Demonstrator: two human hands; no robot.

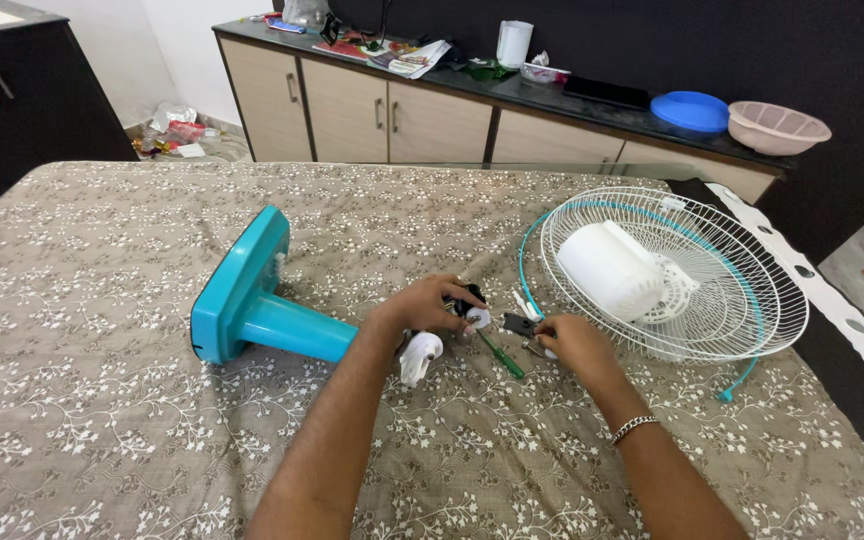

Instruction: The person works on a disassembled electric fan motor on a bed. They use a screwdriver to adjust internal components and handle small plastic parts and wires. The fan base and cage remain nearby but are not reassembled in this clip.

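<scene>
Fan stand [252,315], teal, lying on patterned tablecloth [102,400]: left hand [427,305] clenched around its white-and-black neck fitting [472,315], right hand [572,342] apparently pinching small pliers [520,325] beside green screwdriver [502,357]; steady the fitting, work squarely.

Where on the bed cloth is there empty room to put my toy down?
The floral cloth is bare left of the teal fan stand and along the far edge behind it. It is crowded around the left hand and right hand, with the green screwdriver and the white fan grille.
</scene>
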